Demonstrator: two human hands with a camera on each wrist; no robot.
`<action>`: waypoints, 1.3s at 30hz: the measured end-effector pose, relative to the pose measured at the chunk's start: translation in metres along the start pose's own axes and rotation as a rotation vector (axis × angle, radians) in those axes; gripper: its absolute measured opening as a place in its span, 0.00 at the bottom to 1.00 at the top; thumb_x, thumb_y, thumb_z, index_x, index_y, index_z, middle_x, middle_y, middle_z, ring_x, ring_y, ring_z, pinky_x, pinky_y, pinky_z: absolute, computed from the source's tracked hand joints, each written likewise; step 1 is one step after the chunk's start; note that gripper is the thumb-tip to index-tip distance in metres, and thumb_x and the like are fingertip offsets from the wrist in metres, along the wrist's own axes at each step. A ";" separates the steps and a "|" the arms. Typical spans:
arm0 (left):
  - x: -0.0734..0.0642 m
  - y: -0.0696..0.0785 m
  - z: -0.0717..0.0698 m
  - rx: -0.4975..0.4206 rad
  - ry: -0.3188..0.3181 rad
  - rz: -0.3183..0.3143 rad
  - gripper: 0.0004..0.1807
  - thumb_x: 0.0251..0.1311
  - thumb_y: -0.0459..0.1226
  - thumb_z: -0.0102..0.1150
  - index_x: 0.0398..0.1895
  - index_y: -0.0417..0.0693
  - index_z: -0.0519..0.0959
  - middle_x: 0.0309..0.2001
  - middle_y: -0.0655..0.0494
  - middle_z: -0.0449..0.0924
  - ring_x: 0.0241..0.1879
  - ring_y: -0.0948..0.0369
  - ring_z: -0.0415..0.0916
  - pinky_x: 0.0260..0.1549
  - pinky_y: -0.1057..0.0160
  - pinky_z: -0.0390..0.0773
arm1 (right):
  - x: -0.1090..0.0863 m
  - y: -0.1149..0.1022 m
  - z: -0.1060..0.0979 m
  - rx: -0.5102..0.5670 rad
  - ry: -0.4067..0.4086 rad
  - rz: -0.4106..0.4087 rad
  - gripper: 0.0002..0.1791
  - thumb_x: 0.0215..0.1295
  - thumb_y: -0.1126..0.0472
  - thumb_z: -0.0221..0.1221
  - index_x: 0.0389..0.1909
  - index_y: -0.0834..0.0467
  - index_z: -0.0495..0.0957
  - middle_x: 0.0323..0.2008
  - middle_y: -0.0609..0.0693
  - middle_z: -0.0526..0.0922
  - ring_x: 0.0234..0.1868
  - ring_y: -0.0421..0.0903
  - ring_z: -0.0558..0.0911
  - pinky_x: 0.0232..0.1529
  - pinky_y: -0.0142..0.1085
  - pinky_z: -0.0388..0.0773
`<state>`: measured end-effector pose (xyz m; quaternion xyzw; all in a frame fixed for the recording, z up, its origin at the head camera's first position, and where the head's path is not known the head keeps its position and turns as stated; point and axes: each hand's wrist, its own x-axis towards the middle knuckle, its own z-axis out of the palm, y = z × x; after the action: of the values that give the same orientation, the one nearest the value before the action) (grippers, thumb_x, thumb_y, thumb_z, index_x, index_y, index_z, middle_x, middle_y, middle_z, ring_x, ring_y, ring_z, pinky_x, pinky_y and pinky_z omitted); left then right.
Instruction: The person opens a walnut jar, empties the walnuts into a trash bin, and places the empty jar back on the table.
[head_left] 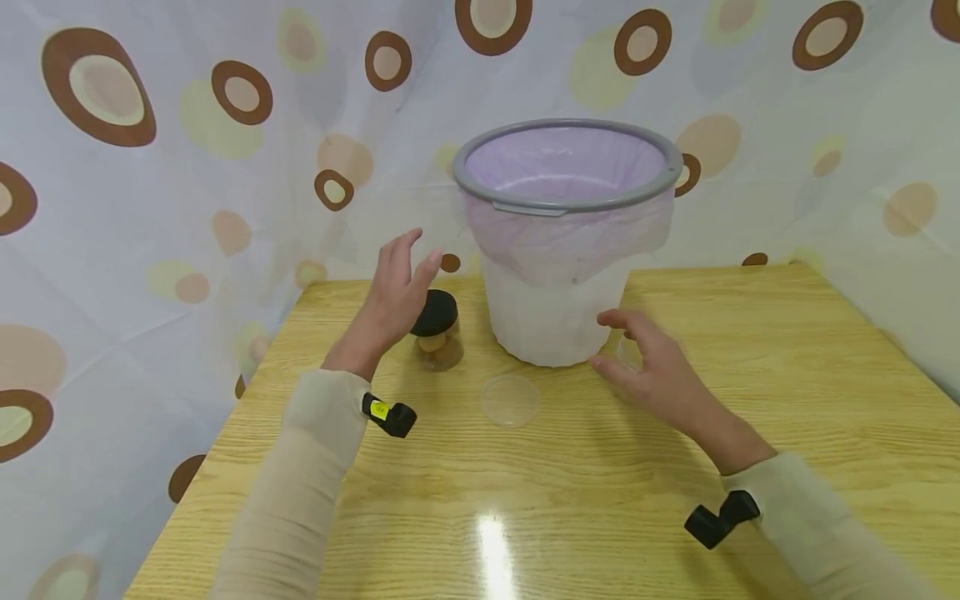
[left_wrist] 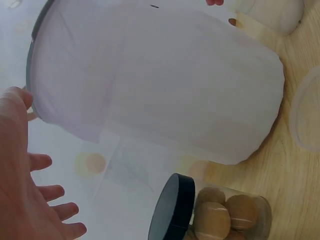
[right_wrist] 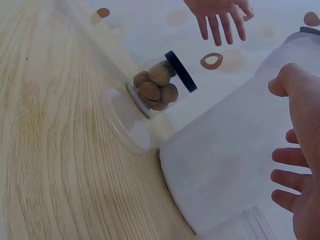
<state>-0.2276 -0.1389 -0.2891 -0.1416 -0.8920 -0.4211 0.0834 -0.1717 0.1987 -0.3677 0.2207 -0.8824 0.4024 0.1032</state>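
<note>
From where I stand, the white bin is upright near the middle of the far edge of the counter, with a hand at each side. The left hand, fingers spread, hangs near the jar and holds nothing; the right hand has its thumb and fingers apart, also without load. I think the main danger is this jar: if the left wrist comes low, it could tip and roll toward the left edge. The black cap seems to be on, so the walnuts would probably stay inside. The liner hangs loosely, so a careless finger could pull it from under the grey ring. A clear container, partly hidden behind the right hand, may be pushed. A clear lid lies before the bin, toward the near edge.
</note>
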 end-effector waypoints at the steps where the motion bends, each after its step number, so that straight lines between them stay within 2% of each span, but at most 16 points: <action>1: -0.002 -0.004 0.001 0.000 -0.006 -0.013 0.42 0.71 0.62 0.33 0.79 0.48 0.48 0.78 0.44 0.41 0.78 0.49 0.42 0.75 0.45 0.49 | 0.001 -0.001 0.002 0.008 -0.008 0.000 0.30 0.69 0.54 0.61 0.67 0.63 0.65 0.65 0.60 0.71 0.65 0.60 0.68 0.63 0.58 0.64; 5: -0.008 -0.018 0.006 0.004 -0.031 -0.047 0.41 0.72 0.61 0.34 0.79 0.48 0.48 0.78 0.44 0.42 0.78 0.48 0.42 0.74 0.44 0.50 | 0.004 -0.006 0.013 0.048 -0.033 -0.016 0.30 0.68 0.56 0.61 0.66 0.64 0.66 0.64 0.61 0.72 0.65 0.60 0.69 0.64 0.56 0.64; 11: -0.015 -0.037 0.013 0.027 -0.060 -0.089 0.39 0.73 0.58 0.35 0.79 0.47 0.48 0.78 0.43 0.43 0.78 0.47 0.43 0.74 0.44 0.50 | 0.010 -0.016 0.028 0.047 -0.048 -0.053 0.29 0.66 0.58 0.63 0.64 0.64 0.69 0.62 0.60 0.75 0.64 0.58 0.73 0.62 0.54 0.67; 16: -0.015 -0.047 0.017 0.052 -0.070 -0.125 0.39 0.73 0.57 0.38 0.79 0.46 0.50 0.77 0.41 0.46 0.77 0.45 0.46 0.73 0.43 0.53 | 0.015 -0.020 0.042 0.076 -0.068 -0.051 0.28 0.66 0.57 0.63 0.64 0.62 0.69 0.63 0.59 0.75 0.63 0.58 0.73 0.62 0.55 0.68; 20: -0.014 -0.053 0.022 0.083 -0.102 -0.155 0.40 0.73 0.58 0.39 0.79 0.47 0.49 0.78 0.41 0.45 0.77 0.44 0.45 0.73 0.42 0.54 | 0.019 -0.025 0.055 0.097 -0.096 -0.041 0.29 0.66 0.55 0.63 0.65 0.60 0.68 0.64 0.57 0.75 0.64 0.58 0.73 0.63 0.56 0.68; 24: -0.014 -0.055 0.025 0.149 -0.129 -0.163 0.39 0.73 0.56 0.40 0.79 0.47 0.47 0.78 0.41 0.43 0.77 0.42 0.44 0.72 0.42 0.54 | 0.026 -0.032 0.069 0.128 -0.137 -0.031 0.30 0.67 0.55 0.62 0.66 0.61 0.68 0.64 0.58 0.73 0.65 0.57 0.71 0.64 0.57 0.68; 30: -0.013 -0.056 0.029 0.235 -0.131 -0.159 0.36 0.75 0.50 0.40 0.78 0.42 0.50 0.77 0.39 0.46 0.76 0.40 0.47 0.72 0.41 0.56 | 0.040 -0.038 0.095 0.170 -0.188 -0.025 0.31 0.67 0.55 0.62 0.67 0.62 0.67 0.65 0.59 0.72 0.67 0.58 0.70 0.66 0.55 0.67; 39: -0.007 -0.052 0.033 0.344 -0.162 -0.218 0.36 0.76 0.50 0.41 0.78 0.41 0.49 0.76 0.35 0.46 0.74 0.38 0.49 0.70 0.41 0.59 | 0.061 -0.041 0.123 0.160 -0.275 0.067 0.35 0.68 0.53 0.60 0.71 0.61 0.60 0.70 0.57 0.66 0.71 0.58 0.65 0.69 0.53 0.65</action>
<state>-0.2389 -0.1464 -0.3499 -0.0613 -0.9645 -0.2565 -0.0114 -0.2066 0.0635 -0.3985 0.2515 -0.8603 0.4405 -0.0499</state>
